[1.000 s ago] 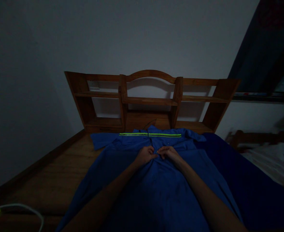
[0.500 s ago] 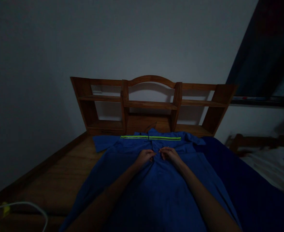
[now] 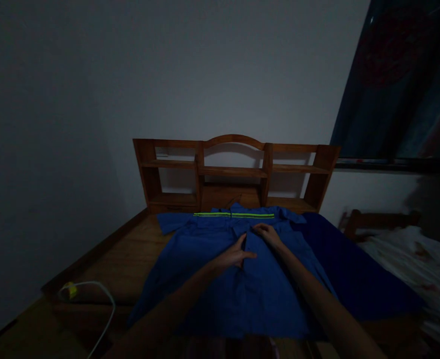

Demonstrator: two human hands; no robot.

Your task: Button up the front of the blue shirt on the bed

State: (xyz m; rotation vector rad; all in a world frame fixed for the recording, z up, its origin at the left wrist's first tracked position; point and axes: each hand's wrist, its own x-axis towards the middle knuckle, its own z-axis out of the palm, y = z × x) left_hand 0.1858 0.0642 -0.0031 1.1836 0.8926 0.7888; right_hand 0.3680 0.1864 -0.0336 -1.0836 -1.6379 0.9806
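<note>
the blue shirt [image 3: 238,279] lies spread flat just in front of the wooden shelf [image 3: 235,172], with the left hand [image 3: 235,258] open on its front placket and the right hand [image 3: 267,233] resting loosely open nearer its collar.

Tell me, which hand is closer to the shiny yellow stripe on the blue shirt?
Probably the right hand. It rests on the blue shirt just below the collar, nearest the yellow stripe. The left hand lies lower down along the shirt's front edge, farther from the stripe.
</note>
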